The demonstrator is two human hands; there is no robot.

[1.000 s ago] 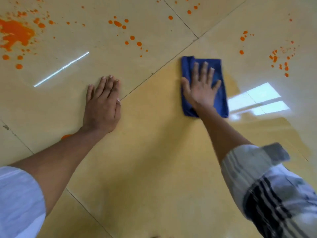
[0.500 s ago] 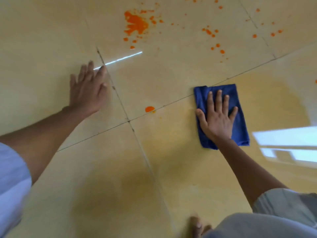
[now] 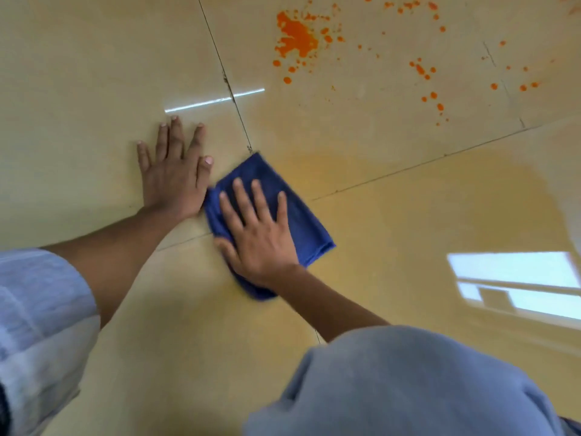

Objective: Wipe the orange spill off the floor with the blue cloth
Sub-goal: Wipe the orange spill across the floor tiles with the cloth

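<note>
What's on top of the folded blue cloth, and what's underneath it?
The right hand lies flat on the folded blue cloth, fingers spread. Under it is glossy beige tiled floor; any orange liquid beneath is hidden by the cloth.

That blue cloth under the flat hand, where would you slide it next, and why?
Probably push it forward and a little right, toward the big orange splat. The right hand presses the blue cloth flat on the tile beside the left hand, and that orange patch with its scattered drops lies unwiped beyond it.
</note>
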